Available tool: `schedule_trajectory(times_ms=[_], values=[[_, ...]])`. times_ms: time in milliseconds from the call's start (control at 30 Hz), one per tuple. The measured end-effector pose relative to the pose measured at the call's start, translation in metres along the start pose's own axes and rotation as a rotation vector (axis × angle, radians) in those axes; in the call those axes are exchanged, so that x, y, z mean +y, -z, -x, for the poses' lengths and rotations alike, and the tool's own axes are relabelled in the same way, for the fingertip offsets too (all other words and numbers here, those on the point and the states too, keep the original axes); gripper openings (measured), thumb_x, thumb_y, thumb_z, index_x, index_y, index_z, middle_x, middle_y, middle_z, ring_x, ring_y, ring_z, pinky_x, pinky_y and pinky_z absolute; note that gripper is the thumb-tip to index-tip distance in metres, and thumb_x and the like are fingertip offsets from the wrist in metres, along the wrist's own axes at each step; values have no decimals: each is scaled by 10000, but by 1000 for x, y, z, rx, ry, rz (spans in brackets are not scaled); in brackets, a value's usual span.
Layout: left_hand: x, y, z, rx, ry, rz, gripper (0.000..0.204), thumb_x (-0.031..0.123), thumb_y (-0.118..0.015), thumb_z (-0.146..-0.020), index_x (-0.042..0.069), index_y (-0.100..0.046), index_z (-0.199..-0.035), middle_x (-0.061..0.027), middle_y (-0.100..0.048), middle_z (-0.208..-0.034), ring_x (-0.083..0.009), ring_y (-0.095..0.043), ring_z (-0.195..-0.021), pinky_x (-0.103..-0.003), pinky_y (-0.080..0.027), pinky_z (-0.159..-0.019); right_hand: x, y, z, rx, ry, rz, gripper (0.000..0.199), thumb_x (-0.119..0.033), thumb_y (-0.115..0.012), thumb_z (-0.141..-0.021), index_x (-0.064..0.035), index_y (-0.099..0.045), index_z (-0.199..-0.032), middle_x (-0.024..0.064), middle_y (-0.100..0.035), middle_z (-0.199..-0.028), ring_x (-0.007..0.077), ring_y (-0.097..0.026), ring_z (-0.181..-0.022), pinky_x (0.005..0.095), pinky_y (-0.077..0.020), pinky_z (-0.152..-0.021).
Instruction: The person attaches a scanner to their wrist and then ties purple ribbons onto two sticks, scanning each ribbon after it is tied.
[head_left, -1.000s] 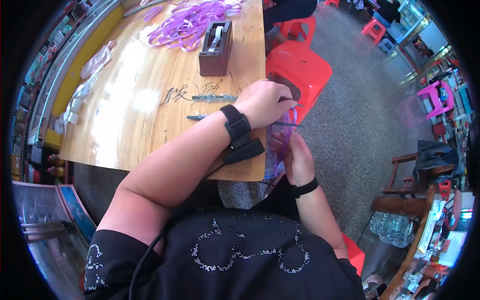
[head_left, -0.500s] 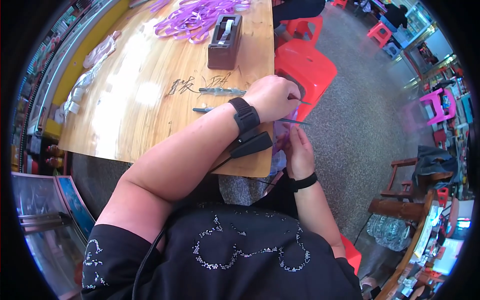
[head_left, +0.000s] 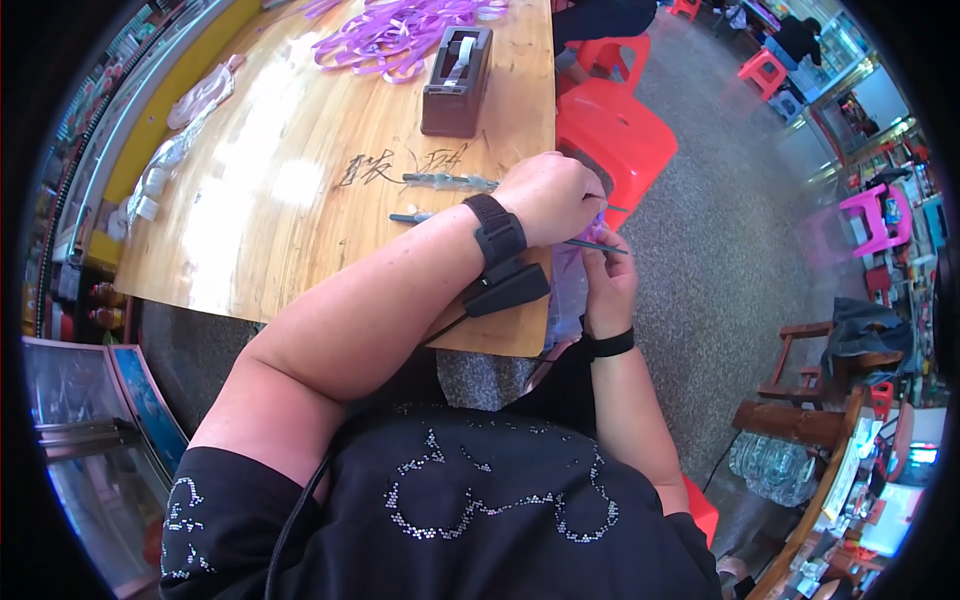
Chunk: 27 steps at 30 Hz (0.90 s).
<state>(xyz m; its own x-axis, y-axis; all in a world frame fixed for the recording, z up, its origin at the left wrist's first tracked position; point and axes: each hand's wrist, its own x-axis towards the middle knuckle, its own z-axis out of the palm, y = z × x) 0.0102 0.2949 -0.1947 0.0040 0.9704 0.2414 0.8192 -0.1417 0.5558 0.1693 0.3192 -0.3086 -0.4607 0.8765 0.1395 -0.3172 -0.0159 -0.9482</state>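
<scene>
Seen from my head camera, my left hand (head_left: 550,197) is clenched around a thin dark stick (head_left: 596,246) at the corner of the wooden table (head_left: 270,200), while my right hand (head_left: 608,285) pinches pale purple plastic (head_left: 570,290) below it. I judge assembly underway; next comes careful alignment. A dark tape dispenser (head_left: 457,66) and purple ribbons (head_left: 385,30) lie beyond, red plastic stools (head_left: 620,125) on speckled flooring.

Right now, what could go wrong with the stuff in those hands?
The hands work past the table edge, over the lap. If the right hand loosens, the thin stick or the clear purple bag could slip down to the gravelly floor. The left hand covers much of the work, so a fumble is likely. Its forearm could also nudge the two wrapped sticks on the table.
</scene>
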Motion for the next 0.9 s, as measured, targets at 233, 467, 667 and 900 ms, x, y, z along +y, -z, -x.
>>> schedule_trajectory(times_ms=[233,467,667,900], values=[[-4,0,1,-3,3,11,165,170,-536,-801,72,-667,-822,-157,-624,-744,-342,-598,-740,-418,-479,-672,-18,-20,-7,41,113,37,327,-84,-607,-866,2,-468,-1149,92,-529,-1144,150,-521,-1039,281,-428,-894],[-4,-2,0,10,-8,27,156,164,-532,-801,59,-638,-754,-149,-619,-716,-338,-597,-723,-421,-470,-655,-8,-18,-11,63,149,57,233,-79,-570,-883,5,-501,-1090,82,-583,-1049,133,-552,-949,264,-436,-849],[-5,-1,1,-9,3,50,161,157,-524,-808,56,-628,-737,-141,-617,-696,-328,-599,-701,-414,-471,-643,-12,-18,-9,72,38,-52,74,-86,-556,-897,-19,-554,-928,56,-621,-884,117,-574,-825,247,-448,-772],[-5,0,0,5,8,39,176,183,-524,-797,70,-647,-740,-151,-623,-717,-333,-606,-733,-427,-479,-678,-21,-19,9,107,-123,-143,107,-142,-540,-911,-36,-551,-921,44,-588,-768,84,-496,-597,214,-396,-534]])
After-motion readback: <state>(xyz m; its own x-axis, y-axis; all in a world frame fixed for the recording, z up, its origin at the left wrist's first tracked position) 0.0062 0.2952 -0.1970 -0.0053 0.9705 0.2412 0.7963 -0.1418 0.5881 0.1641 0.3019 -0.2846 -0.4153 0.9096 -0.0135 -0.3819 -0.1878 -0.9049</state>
